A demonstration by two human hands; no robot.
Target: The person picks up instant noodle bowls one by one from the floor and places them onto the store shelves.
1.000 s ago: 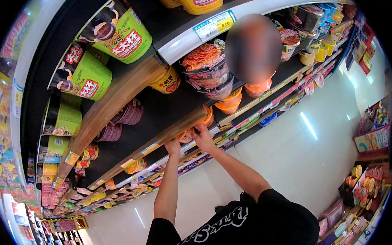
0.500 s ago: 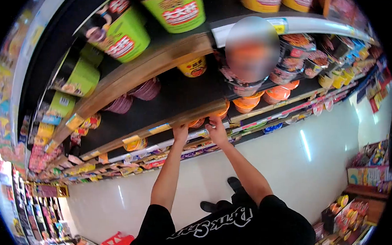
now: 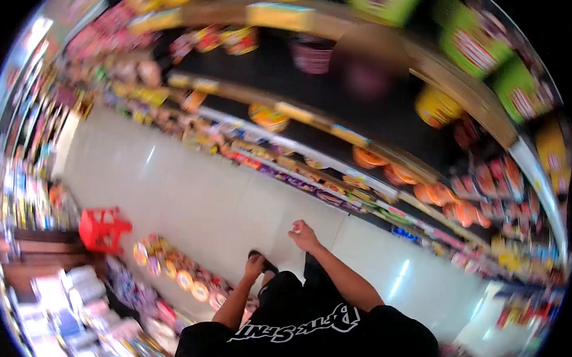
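Note:
My right hand point(image 3: 304, 236) is held out over the pale floor in front of the shelves, its fingers partly curled, with no item visible in it. Lower and to the left, my left hand point(image 3: 254, 265) hangs near my dark shoe point(image 3: 265, 260); blur hides how its fingers lie. Neither hand touches the shelves. Orange bowls point(image 3: 435, 194) stand on a lower shelf, up and to the right of my hands. A yellow tub point(image 3: 437, 107) and a purple tub point(image 3: 312, 56) sit on the dark shelf above.
Green cups point(image 3: 475, 43) line the upper shelf at the right. At the left a red plastic stool point(image 3: 104, 229) stands on the floor, beside a row of round packages point(image 3: 183, 279). Stacked goods point(image 3: 82, 307) fill the lower left. The view is blurred.
Both hands have left the shelf edge by the orange bowls and come down toward my body, lowered over the floor. The view has swung left, bringing the red stool and floor displays into sight.

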